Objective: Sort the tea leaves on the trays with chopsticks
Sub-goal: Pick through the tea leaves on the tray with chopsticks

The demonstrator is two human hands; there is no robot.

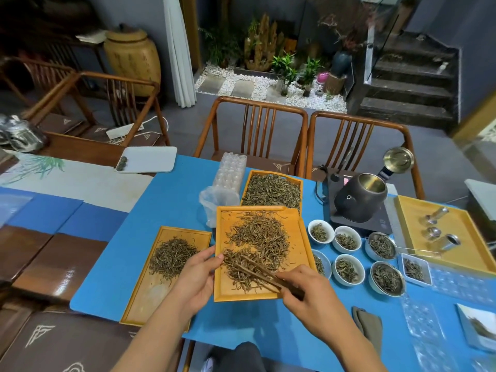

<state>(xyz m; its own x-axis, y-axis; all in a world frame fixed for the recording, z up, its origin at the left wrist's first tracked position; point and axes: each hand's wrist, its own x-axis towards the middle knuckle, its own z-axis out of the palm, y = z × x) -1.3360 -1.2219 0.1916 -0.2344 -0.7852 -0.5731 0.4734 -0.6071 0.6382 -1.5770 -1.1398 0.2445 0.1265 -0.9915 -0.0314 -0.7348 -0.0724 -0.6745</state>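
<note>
Right hand (308, 291), nearest us, pinched the chopsticks (257, 269), tips in the tea leaves (257, 242) on the middle tray (303, 253); our left hand (196, 275) gripped that tray's left edge, thumb on the rim. Sorting looked partly done, we judged: a small pile lay on the left tray (150, 291), a full far tray (272, 190) waited. Kettle (359, 197) and filled white bowls (347, 269) crowded the right side, near our working elbow.
</note>
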